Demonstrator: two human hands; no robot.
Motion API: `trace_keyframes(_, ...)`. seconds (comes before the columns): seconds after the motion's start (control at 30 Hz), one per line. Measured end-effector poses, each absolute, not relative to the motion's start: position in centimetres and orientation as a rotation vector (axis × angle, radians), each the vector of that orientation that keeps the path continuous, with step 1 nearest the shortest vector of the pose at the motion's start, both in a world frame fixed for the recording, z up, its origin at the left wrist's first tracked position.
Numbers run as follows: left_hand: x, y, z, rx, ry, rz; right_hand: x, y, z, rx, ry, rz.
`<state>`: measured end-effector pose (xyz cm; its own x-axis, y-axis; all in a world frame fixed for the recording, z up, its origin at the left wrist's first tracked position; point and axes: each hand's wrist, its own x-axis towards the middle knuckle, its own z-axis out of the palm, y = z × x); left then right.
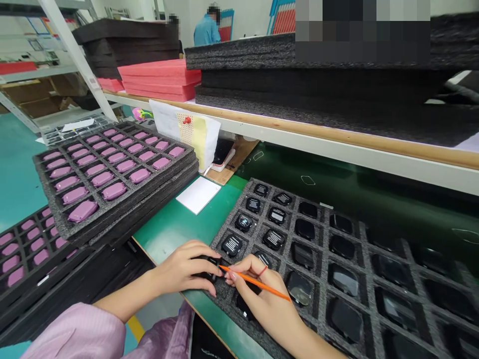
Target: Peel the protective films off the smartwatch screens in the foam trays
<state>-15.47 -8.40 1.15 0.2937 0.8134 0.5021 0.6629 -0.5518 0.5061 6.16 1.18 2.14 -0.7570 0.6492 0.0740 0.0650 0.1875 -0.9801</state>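
My left hand [187, 269] grips a small black square part [208, 261] at the near left corner of a dark grey foam tray [239, 197]. My right hand [258, 289] pinches a thin orange stick [254, 282] like a pen, its tip touching the part under my left fingers. The tray's pockets hold several black square parts; those on the left, such as one [232, 244], carry white printed labels, while the ones further right, such as [344, 279], show plain glossy faces.
A stack of foam trays [123, 199] with pink parts [114, 190] stands at the left, another tray below it. A white card [198, 194] lies on the green mat. A wooden-edged shelf [337, 137] with black and red foam sheets overhangs the bench. A person stands far back.
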Motion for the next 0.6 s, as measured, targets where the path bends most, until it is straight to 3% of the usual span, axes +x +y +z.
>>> trace_keyframes(0.4, -15.0, -8.9, 1.0, 1.979, 1.478, 1.133, 6.3, 1.0, 2.2, -0.577, -2.008, 1.548)
trace_keyframes(0.6, -15.6, -7.3, 3.9, 2.027, 1.422, 0.937, 6.4, 1.5, 2.8, -0.562, -1.983, 1.537)
